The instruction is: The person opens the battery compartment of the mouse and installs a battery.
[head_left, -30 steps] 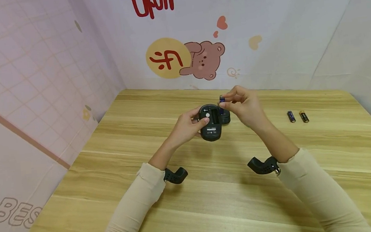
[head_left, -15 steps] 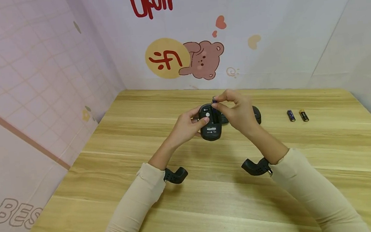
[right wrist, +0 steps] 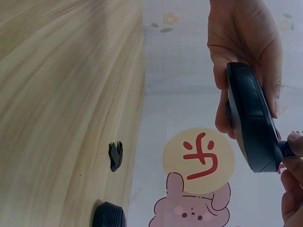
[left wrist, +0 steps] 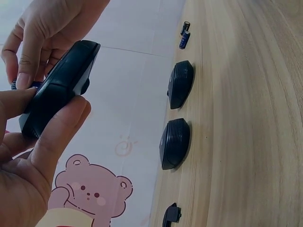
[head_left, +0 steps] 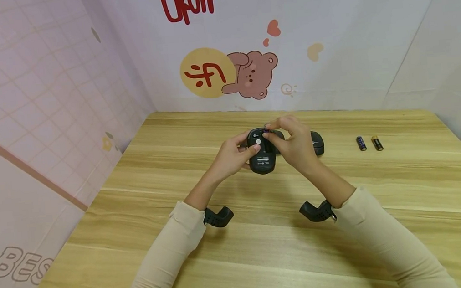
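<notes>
Raised above the table is a black computer mouse (head_left: 263, 163), underside facing up, its battery slot uncovered. My left hand (head_left: 231, 156) grips it from the left, thumb across the underside. Between thumb and forefinger, my right hand (head_left: 296, 143) pinches a blue battery (right wrist: 286, 148) at the slot's far end. Most of that battery is covered by the fingers in the head view. In the left wrist view the right hand's fingertips sit right against the mouse's edge.
Two more black mice (left wrist: 181, 85) (left wrist: 175, 144) rest on the wooden table (head_left: 240, 253) behind the hands. A small black cover (right wrist: 116, 156) lies near them. Farther right are a blue battery (head_left: 361, 143) and a black-and-gold battery (head_left: 376, 143). A printed cloth backdrop (head_left: 332, 80) stands behind.
My right hand has moved left with the battery, from beside the mouse to over its slot, and the battery has gone lower. The left hand and mouse have hardly moved.
</notes>
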The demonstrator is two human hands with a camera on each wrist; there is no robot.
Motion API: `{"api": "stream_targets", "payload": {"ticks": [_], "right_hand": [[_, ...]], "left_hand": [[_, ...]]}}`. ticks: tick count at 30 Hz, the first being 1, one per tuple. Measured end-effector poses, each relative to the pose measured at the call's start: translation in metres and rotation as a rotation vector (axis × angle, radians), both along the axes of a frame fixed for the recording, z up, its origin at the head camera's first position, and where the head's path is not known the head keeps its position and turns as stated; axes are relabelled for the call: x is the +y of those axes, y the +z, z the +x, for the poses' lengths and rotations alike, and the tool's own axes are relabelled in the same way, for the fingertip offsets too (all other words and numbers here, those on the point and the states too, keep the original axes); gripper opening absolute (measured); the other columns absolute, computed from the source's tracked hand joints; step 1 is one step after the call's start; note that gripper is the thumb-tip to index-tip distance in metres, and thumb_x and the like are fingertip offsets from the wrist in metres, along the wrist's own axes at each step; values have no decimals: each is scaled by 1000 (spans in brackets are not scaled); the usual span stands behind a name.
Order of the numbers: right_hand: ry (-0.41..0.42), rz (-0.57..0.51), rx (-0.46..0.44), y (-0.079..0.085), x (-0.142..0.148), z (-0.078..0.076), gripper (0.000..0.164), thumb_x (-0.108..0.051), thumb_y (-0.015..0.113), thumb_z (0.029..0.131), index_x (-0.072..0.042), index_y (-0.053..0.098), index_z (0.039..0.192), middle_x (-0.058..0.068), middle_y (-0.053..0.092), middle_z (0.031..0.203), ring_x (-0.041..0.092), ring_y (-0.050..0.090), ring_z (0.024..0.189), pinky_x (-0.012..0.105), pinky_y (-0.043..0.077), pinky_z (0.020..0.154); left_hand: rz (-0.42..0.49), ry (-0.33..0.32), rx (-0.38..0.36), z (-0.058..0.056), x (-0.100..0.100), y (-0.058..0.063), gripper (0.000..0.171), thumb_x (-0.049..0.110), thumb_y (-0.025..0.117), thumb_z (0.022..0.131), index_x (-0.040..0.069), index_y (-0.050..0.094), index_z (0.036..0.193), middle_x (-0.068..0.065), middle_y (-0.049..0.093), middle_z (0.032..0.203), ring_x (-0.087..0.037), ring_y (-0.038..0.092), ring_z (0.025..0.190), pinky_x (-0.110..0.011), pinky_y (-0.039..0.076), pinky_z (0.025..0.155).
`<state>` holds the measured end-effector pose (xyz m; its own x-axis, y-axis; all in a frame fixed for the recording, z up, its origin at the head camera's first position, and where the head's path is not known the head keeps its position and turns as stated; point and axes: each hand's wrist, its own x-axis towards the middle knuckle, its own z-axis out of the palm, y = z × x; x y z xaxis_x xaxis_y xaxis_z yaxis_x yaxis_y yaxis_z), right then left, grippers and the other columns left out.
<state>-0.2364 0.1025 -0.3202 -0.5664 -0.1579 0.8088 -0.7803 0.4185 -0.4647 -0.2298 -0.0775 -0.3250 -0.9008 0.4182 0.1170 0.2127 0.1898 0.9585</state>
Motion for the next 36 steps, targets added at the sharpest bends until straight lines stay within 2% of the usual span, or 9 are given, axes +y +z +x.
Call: {"api": "stream_targets", "payload": {"ticks": [4, 11, 16, 19, 23, 28, 31, 36], "right_hand": [[-10, 4, -23, 0, 0, 1, 13, 4, 75, 74, 1, 65, 80, 14, 67, 89, 26, 57, 89, 38, 49, 77], [29, 18, -44, -2, 2, 2, 15, 5, 75, 73, 0, 64, 81, 14, 66, 90, 25, 54, 90, 37, 45, 78], [35, 47, -60, -3, 3, 3, 15, 3, 76, 72, -1, 65, 82, 15, 65, 95, 26, 53, 92, 38, 44, 80], [29, 59, -101, -4, 3, 5, 15, 1, 76, 73, -1, 66, 83, 15, 63, 100, 28, 51, 97, 41, 44, 83], [44, 56, -170, -4, 3, 6, 13, 1, 75, 75, 0, 66, 84, 16, 60, 108, 29, 53, 102, 42, 47, 86], [99, 17, -303, -1, 3, 7, 7, 1, 68, 82, 2, 65, 87, 16, 60, 113, 27, 59, 101, 40, 54, 78], [110, 8, -346, 0, 4, 6, 5, -1, 66, 84, 1, 65, 89, 15, 62, 113, 28, 61, 100, 40, 55, 77], [95, 24, -334, 2, 4, 7, 5, -1, 67, 83, 0, 66, 88, 14, 63, 113, 28, 61, 101, 41, 54, 78]], "left_hand": [[-9, 3, 8, 0, 0, 0, 50, 12, 56, 93, 6, 39, 140, -17, 57, 110, -23, 65, 91, -35, 58, 60], [-7, 6, 14, -1, 0, -2, 48, 12, 57, 93, 6, 42, 138, -17, 56, 107, -23, 65, 91, -41, 57, 63], [-17, 20, 8, 0, -1, -1, 48, 13, 56, 94, 7, 41, 139, -16, 56, 107, -23, 65, 91, -38, 57, 63], [-23, 24, -5, 3, -1, 4, 49, 14, 56, 94, 7, 40, 140, -18, 55, 109, -24, 64, 93, -35, 57, 64], [-15, 30, 5, 4, -2, 4, 50, 14, 56, 93, 7, 39, 140, -17, 55, 108, -24, 64, 94, -34, 57, 63], [-6, 40, 6, 2, -1, 1, 49, 14, 56, 93, 7, 40, 139, -16, 56, 108, -23, 64, 92, -33, 57, 62], [-9, 41, -15, 5, -2, 5, 49, 13, 56, 93, 7, 40, 140, -17, 55, 109, -25, 63, 94, -33, 57, 63], [-42, 43, -22, 18, -1, 22, 49, 9, 54, 94, 1, 37, 140, -20, 55, 111, -28, 62, 97, -37, 57, 67]]}}
